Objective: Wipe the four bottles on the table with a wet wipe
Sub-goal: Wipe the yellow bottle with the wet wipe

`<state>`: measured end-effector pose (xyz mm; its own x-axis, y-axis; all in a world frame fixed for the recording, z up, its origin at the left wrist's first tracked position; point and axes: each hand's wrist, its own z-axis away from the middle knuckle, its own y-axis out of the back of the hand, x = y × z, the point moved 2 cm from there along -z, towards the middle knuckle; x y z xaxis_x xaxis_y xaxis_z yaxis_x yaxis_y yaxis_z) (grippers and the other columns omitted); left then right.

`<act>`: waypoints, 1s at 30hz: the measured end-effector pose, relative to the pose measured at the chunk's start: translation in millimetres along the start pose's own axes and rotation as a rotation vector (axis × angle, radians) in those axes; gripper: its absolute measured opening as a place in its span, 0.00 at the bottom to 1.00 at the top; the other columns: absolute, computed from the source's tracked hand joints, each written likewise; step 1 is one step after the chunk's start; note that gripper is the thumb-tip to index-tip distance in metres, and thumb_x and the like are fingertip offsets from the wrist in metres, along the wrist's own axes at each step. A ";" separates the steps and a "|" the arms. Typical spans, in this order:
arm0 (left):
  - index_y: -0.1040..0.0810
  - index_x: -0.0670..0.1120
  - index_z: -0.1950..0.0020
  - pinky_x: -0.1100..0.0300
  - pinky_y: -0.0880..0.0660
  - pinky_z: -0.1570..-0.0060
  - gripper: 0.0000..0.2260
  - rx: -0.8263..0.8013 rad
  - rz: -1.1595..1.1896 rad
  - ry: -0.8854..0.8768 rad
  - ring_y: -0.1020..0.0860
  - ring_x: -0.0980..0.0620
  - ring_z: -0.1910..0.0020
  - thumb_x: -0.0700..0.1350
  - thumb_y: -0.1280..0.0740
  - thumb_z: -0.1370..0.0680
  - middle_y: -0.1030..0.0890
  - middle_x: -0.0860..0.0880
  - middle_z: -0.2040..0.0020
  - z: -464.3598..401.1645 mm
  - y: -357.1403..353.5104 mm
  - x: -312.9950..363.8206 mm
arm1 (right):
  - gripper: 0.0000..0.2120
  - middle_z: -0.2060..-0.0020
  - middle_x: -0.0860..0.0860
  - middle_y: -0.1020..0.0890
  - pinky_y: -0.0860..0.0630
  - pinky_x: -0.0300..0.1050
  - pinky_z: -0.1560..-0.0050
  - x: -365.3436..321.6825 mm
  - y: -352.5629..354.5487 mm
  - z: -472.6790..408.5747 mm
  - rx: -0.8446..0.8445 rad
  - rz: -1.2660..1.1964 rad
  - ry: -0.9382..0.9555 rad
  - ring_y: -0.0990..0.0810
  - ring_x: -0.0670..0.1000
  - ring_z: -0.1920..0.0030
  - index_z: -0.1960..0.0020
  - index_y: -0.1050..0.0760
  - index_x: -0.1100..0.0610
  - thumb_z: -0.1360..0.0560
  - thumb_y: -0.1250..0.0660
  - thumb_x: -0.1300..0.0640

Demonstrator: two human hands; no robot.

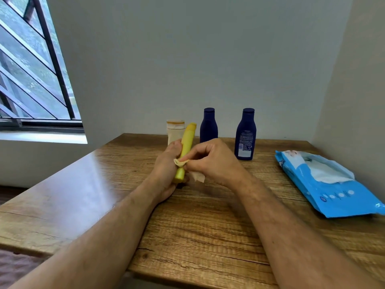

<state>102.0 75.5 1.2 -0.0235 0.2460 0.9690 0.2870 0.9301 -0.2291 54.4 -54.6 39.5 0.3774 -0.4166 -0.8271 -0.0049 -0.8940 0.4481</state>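
Yellow bottle (186,147) gripped by left hand (166,170), right hand (212,161) pinching wet wipe (180,162) against it

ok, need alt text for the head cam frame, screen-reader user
A person's left hand grips a tilted yellow bottle while the right hand pinches a wet wipe against it, above a wooden table. Behind stand a beige bottle and two dark blue bottles; an open blue wipes pack lies at right.

No brand or word can be read with certainty. The right dark blue bottle (245,134) carries a block of white print, too small to read. The blue wipes pack (331,190) shows white lettering, blurred and tilted.
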 end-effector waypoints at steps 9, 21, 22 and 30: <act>0.26 0.51 0.34 0.59 0.31 0.73 0.14 -0.035 -0.078 -0.047 0.27 0.52 0.70 0.53 0.47 0.14 0.25 0.46 0.59 4.4 -5.5 -0.1 | 0.07 0.55 0.55 0.15 0.18 0.43 0.67 -1.3 11.3 1.1 0.208 -0.204 -0.059 0.18 0.49 0.69 0.47 0.15 0.55 0.25 0.26 0.59; 0.26 0.50 0.34 0.58 0.32 0.71 0.14 -0.056 -0.008 -0.031 0.27 0.51 0.68 0.53 0.45 0.14 0.25 0.44 0.56 2.6 -2.7 -0.8 | 0.06 0.57 0.52 0.14 0.19 0.40 0.66 0.2 8.5 0.5 0.148 -0.165 -0.075 0.17 0.46 0.66 0.51 0.14 0.54 0.27 0.25 0.59; 0.27 0.49 0.34 0.60 0.34 0.72 0.14 -0.064 -0.001 -0.032 0.29 0.52 0.69 0.52 0.45 0.14 0.27 0.45 0.59 2.7 -2.3 -0.8 | 0.06 0.56 0.52 0.14 0.18 0.41 0.67 0.8 10.3 -0.7 0.236 -0.187 -0.049 0.17 0.47 0.65 0.50 0.14 0.53 0.26 0.25 0.60; 0.24 0.40 0.39 0.59 0.32 0.73 0.17 -0.132 0.115 -0.014 0.27 0.50 0.69 0.51 0.43 0.17 0.24 0.43 0.61 11.1 -4.2 3.6 | 0.08 0.55 0.55 0.14 0.16 0.50 0.63 3.8 8.3 -1.0 -0.031 -0.253 -0.119 0.14 0.56 0.61 0.47 0.15 0.56 0.26 0.27 0.63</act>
<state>90.1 75.5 4.6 0.0036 0.3533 0.9355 0.4120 0.8519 -0.3233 56.7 -63.4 40.4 0.2511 -0.1986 -0.9474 0.1044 -0.9675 0.2305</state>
